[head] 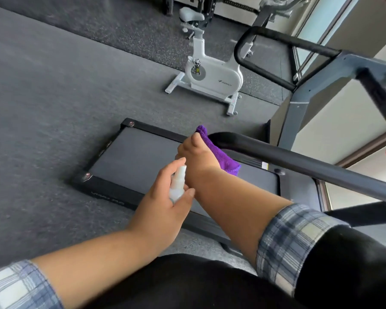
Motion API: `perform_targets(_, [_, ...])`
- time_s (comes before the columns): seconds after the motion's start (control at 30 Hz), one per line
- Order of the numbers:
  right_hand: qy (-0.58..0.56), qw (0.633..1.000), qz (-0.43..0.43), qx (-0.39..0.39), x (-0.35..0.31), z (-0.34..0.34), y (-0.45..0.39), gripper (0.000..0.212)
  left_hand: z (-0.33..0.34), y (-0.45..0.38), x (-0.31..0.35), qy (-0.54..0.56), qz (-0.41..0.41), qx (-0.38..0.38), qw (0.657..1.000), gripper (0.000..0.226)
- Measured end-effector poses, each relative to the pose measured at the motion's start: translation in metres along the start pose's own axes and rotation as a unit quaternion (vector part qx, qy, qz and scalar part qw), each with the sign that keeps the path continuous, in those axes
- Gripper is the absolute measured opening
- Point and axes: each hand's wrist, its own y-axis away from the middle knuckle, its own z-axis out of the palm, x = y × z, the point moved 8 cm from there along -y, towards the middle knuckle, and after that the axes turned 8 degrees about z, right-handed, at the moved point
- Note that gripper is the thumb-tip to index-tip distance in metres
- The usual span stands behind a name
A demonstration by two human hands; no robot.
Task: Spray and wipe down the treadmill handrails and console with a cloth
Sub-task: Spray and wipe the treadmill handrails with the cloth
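Note:
My right hand (195,156) grips a purple cloth (221,156) against the near end of the treadmill's closer black handrail (310,166). My left hand (165,197) holds a small white spray bottle (177,184) just left of my right wrist, its nozzle up. The far handrail (265,35) loops at the upper right and joins the grey upright (303,101). The treadmill belt (143,157) lies below my hands. The console is out of view.
A white exercise bike (210,72) stands on the grey floor beyond the treadmill. Dark gym frames stand at the top edge. A wall and window run along the right side. Grey carpet (42,108) spreads to the left.

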Motion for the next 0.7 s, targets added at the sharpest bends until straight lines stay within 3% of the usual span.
perform_targets(0.1, [-0.123, 0.988, 0.069, 0.064, 0.030, -0.005, 0.009, 0.040, 0.001, -0.007, 0.010, -0.021, 0.016, -0.005, 1.000, 0.060])
perform_targets(0.23, [-0.279, 0.936, 0.150, 0.154, 0.069, 0.002, 0.026, 0.029, 0.010, -0.010, 0.020, -0.044, 0.031, -0.028, 0.998, 0.061])
perform_targets(0.47, [-0.345, 0.876, 0.244, 0.231, 0.112, 0.044, 0.063, 0.061, 0.038, -0.016, 0.041, -0.055, 0.065, -0.073, 0.994, 0.062])
perform_targets(0.7, [-0.385, 0.859, 0.271, 0.200, 0.140, 0.089, 0.102, 0.068, 0.095, -0.023, 0.067, -0.057, 0.099, -0.117, 0.987, 0.068])
